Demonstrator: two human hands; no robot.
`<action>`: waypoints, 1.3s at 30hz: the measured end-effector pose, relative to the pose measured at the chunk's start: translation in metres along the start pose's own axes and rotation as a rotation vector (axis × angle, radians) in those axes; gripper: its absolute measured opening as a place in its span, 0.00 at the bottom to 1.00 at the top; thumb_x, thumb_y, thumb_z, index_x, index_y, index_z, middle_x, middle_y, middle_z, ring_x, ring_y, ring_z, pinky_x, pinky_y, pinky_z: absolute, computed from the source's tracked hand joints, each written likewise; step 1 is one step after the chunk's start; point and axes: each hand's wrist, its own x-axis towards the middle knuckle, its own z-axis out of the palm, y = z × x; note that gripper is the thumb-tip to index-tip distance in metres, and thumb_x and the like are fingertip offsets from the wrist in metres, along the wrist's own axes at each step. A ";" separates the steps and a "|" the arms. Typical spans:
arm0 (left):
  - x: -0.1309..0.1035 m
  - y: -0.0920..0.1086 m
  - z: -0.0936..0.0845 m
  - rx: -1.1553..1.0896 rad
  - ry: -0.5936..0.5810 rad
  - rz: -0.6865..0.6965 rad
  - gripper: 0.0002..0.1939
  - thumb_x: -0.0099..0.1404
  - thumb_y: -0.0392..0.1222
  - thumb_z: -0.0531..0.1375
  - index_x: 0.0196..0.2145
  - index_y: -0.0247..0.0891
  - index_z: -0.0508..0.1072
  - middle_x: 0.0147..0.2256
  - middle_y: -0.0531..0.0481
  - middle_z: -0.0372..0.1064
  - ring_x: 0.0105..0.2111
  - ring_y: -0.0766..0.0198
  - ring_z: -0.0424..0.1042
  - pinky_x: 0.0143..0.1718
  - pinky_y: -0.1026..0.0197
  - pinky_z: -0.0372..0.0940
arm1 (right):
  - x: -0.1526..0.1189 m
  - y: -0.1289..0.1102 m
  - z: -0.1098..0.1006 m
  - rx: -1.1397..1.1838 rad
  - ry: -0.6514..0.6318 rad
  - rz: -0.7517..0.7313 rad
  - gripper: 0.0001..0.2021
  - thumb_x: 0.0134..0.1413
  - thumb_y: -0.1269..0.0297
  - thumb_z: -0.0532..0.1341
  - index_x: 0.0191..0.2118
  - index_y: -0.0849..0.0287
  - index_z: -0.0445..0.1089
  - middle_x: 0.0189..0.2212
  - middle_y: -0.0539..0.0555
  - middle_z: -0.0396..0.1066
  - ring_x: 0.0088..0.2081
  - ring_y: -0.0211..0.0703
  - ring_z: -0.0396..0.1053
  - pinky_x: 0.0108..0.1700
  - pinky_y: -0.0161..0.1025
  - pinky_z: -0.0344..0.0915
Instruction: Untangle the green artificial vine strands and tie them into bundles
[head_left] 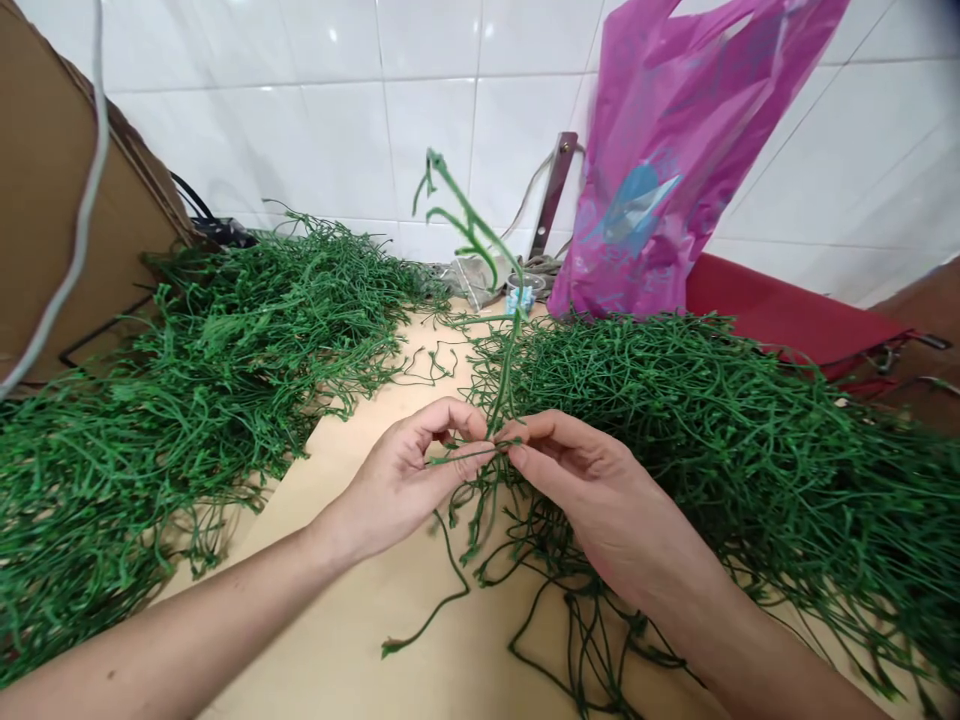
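Note:
Close together over the middle of the table, my left hand [420, 465] and my right hand [581, 480] both pinch a green artificial plant stem [510, 350]. The stem stands upright above my fingertips and bends to the left at its top, with thin branches hanging off it. A short thin strand lies crosswise between the two pinches. More green ends dangle below my fingers. Under my right hand lie several loose green strands [592, 630], and a single strand [442, 610] curves on the table to their left. The exact join between the fingertips is hidden.
Heaps of green stems lie at left [247, 340] and right [675, 380] on the tan table [315, 610]. A pink plastic bag [667, 150] stands against the white tiled wall. A cardboard box [67, 190] and white cable [90, 190] are at left; a red object [787, 310] is at right.

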 end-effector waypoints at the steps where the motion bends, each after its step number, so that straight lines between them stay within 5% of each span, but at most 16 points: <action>1: 0.000 0.000 0.001 -0.037 -0.009 -0.029 0.04 0.67 0.39 0.60 0.34 0.38 0.67 0.33 0.52 0.64 0.34 0.65 0.63 0.37 0.63 0.59 | 0.000 -0.001 0.000 0.058 -0.006 0.019 0.05 0.53 0.61 0.62 0.32 0.55 0.70 0.31 0.49 0.71 0.33 0.40 0.66 0.37 0.36 0.64; 6: 0.000 0.000 0.001 -0.070 -0.003 -0.077 0.07 0.68 0.41 0.59 0.34 0.38 0.66 0.30 0.55 0.61 0.30 0.67 0.60 0.33 0.64 0.57 | 0.000 -0.003 -0.003 0.059 -0.068 0.032 0.07 0.54 0.64 0.58 0.25 0.56 0.63 0.26 0.49 0.62 0.30 0.39 0.60 0.33 0.36 0.61; 9: 0.001 -0.001 -0.002 0.027 0.036 -0.037 0.07 0.69 0.42 0.59 0.34 0.38 0.66 0.30 0.54 0.60 0.31 0.66 0.60 0.33 0.63 0.57 | 0.000 -0.004 -0.005 0.024 -0.064 0.030 0.10 0.61 0.59 0.57 0.29 0.55 0.63 0.28 0.49 0.65 0.32 0.39 0.62 0.35 0.36 0.62; 13: 0.000 -0.004 -0.004 0.100 0.021 0.025 0.06 0.69 0.41 0.58 0.34 0.38 0.67 0.32 0.52 0.63 0.35 0.65 0.62 0.37 0.62 0.58 | 0.003 -0.001 0.000 0.006 -0.064 -0.017 0.08 0.57 0.58 0.63 0.39 0.55 0.67 0.32 0.49 0.68 0.36 0.39 0.66 0.39 0.35 0.65; 18: -0.002 -0.005 -0.001 0.101 0.003 0.014 0.06 0.69 0.42 0.58 0.35 0.38 0.68 0.32 0.53 0.62 0.33 0.65 0.61 0.36 0.62 0.58 | 0.004 0.001 0.000 -0.210 -0.057 -0.036 0.07 0.58 0.59 0.61 0.33 0.56 0.67 0.27 0.47 0.66 0.29 0.38 0.63 0.32 0.35 0.62; 28: -0.003 0.000 0.000 0.026 -0.070 -0.052 0.10 0.69 0.46 0.57 0.34 0.38 0.65 0.29 0.54 0.58 0.29 0.67 0.57 0.30 0.63 0.55 | -0.003 -0.002 -0.003 -1.073 -0.036 -0.563 0.11 0.64 0.74 0.49 0.31 0.57 0.63 0.27 0.52 0.65 0.31 0.45 0.62 0.36 0.45 0.60; 33: -0.004 0.001 0.001 -0.054 -0.154 -0.067 0.09 0.69 0.46 0.58 0.35 0.37 0.66 0.31 0.53 0.60 0.32 0.66 0.58 0.34 0.62 0.56 | -0.004 -0.011 -0.001 -0.869 -0.044 -0.515 0.13 0.61 0.75 0.48 0.26 0.54 0.53 0.24 0.49 0.60 0.28 0.40 0.60 0.32 0.39 0.59; 36: -0.002 -0.005 -0.005 -0.169 -0.142 -0.098 0.11 0.69 0.48 0.59 0.35 0.37 0.66 0.30 0.54 0.59 0.31 0.66 0.57 0.34 0.63 0.55 | -0.004 -0.025 -0.020 -0.760 0.056 -0.425 0.13 0.58 0.75 0.48 0.24 0.53 0.53 0.21 0.48 0.59 0.24 0.39 0.58 0.25 0.37 0.56; 39: 0.003 -0.011 -0.013 -0.259 0.029 -0.111 0.13 0.66 0.49 0.62 0.33 0.38 0.67 0.28 0.55 0.58 0.29 0.67 0.56 0.33 0.63 0.54 | -0.002 -0.034 -0.048 -0.858 0.277 -0.474 0.11 0.59 0.72 0.50 0.27 0.53 0.62 0.22 0.49 0.65 0.23 0.41 0.62 0.24 0.39 0.56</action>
